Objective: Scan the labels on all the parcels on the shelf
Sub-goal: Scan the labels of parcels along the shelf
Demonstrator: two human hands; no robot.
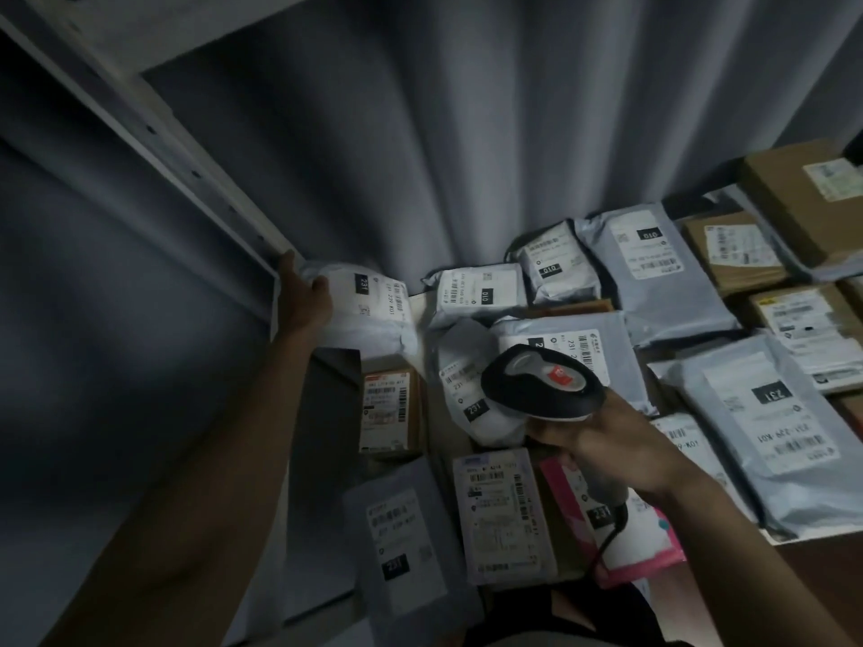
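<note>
On the shelf [422, 305], against the grey curtain [420, 133], many parcels lying flat and close together, most with the labels facing up. At the far left corner, beside the white metal upright [154, 133], left hand [306, 298] resting on a white bag parcel [369, 315], thumb curled over its near edge, other fingers behind the bag and not visible; black tag "231" on its label. Right hand [621, 445] closed around the handle of a barcode scanner [544, 382], fingers wrapped tight, black and white head with a red mark on top, held above the middle of the shelf. Just under the scanner head, a rounded white parcel [471, 389] and a grey flat bag [593, 343], both partly covered by the scanner. Near the front edge, a small brown box [390, 413], a grey bag [401, 539], a labelled carton [504, 516] and a pink parcel [640, 539] below the right wrist. To the right, more grey bags and brown cardboard boxes [794, 193], stacked partly one over another. Black cable [607, 539] hanging down from the scanner handle. Picture dark, small print on labels not readable.
</note>
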